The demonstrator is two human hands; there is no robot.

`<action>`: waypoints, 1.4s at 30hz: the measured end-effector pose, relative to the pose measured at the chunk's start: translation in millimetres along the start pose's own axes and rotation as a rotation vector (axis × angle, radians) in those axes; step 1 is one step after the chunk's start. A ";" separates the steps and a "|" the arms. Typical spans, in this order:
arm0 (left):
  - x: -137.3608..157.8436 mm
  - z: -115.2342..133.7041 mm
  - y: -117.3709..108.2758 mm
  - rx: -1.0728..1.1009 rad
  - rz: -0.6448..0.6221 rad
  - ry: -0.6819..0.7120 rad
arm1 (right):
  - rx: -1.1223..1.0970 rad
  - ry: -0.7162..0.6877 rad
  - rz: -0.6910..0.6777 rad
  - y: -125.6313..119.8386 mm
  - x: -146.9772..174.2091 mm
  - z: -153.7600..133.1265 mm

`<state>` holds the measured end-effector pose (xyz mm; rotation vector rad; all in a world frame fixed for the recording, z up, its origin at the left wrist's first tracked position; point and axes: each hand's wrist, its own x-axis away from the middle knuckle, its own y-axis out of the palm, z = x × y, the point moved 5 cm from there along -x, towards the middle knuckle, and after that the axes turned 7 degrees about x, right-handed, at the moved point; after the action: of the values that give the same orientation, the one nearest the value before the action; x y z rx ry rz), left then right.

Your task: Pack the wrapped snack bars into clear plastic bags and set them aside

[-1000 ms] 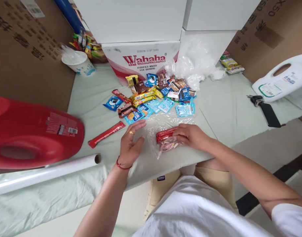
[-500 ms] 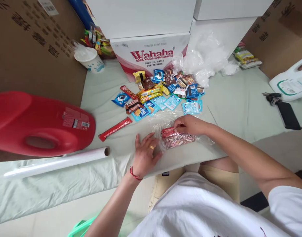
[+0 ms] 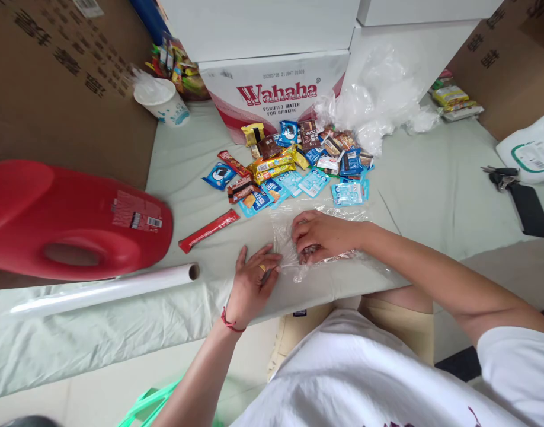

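My right hand (image 3: pixel 328 234) is curled over a small bundle of red-brown wrapped snack bars (image 3: pixel 308 254) lying on clear plastic film. Most of the bundle is hidden under my fingers and palm. The film (image 3: pixel 281 228) is crinkled and spreads out around that hand on the table. My left hand (image 3: pixel 254 281), with a ring and a red string bracelet, rests at the film's left edge, fingers stretched out and apart. A single red snack stick (image 3: pixel 208 231) lies farther left. Beyond the film is a loose heap of wrapped snacks (image 3: pixel 274 166) in yellow, blue and brown.
A big red jug (image 3: pixel 89 219) and a film roll (image 3: pixel 107 290) lie on the left. Behind stand a paper cup (image 3: pixel 163 104), a Wahaha carton (image 3: pixel 276 92) and crumpled clear plastic (image 3: pixel 378 101). Keys (image 3: pixel 501 177), a black case (image 3: pixel 530 210) and a white bottle (image 3: pixel 532 148) are at right.
My right hand has shifted left and closed over the red-brown snack bars, covering them. My left hand has moved slightly left, toward the film's lower-left edge.
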<state>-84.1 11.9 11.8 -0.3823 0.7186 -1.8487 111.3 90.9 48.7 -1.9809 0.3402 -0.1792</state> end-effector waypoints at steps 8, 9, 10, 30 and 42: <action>2.5 -1.2 0.8 -0.050 0.037 0.027 | -0.051 -0.069 -0.092 10.4 -7.3 -11.9; 2.4 -0.6 1.3 -0.054 0.037 0.033 | -0.067 -0.076 -0.094 11.5 -7.4 -12.5; 2.5 -0.1 1.7 -0.058 0.036 0.039 | -0.081 -0.083 -0.087 11.4 -7.1 -13.0; 16.7 16.7 19.7 -0.346 -0.023 0.085 | -0.081 0.956 0.508 35.9 192.4 -61.8; 4.2 26.9 21.0 -0.377 0.028 -0.024 | -0.249 0.849 0.485 -4.0 163.9 0.3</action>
<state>-55.1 -5.3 18.7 -0.6325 1.0532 -1.6773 267.4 40.7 47.7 -1.9050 1.4238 -0.6887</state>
